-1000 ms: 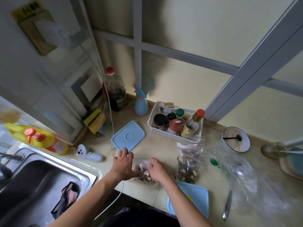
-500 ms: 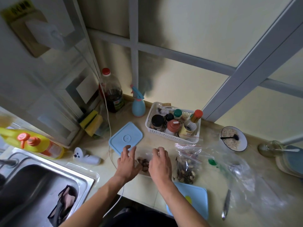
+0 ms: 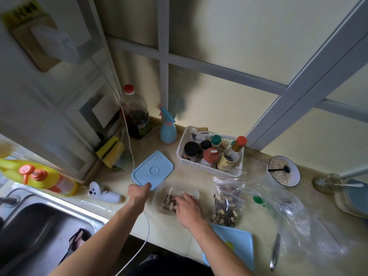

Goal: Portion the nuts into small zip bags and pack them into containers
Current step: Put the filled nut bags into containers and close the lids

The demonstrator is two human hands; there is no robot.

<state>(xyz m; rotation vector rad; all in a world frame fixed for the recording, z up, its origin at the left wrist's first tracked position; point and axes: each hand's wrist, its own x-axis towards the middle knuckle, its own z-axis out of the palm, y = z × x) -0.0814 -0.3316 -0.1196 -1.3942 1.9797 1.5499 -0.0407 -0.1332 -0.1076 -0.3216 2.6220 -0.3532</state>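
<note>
On the glossy beige bench [image 3: 179, 232], the left hand [image 3: 138, 193] grips the near edge of a flat, rounded-square blue plastic lid [image 3: 152, 170]. Just right of it, the right hand [image 3: 188, 208] rests with relaxed fingers [image 3: 182, 197] on crinkly small bags of nuts [image 3: 169, 202] inside a clear plastic container [image 3: 159, 194]. A bigger zip bag [image 3: 227, 204] of mixed nuts stands beside it

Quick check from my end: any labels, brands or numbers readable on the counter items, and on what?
None can be read.
Dark bottle: label blurred.
Yellow bottle: label too blurred.
Jars in the white basket: labels too small.
Board on the wall: dark marks, unreadable.
</note>
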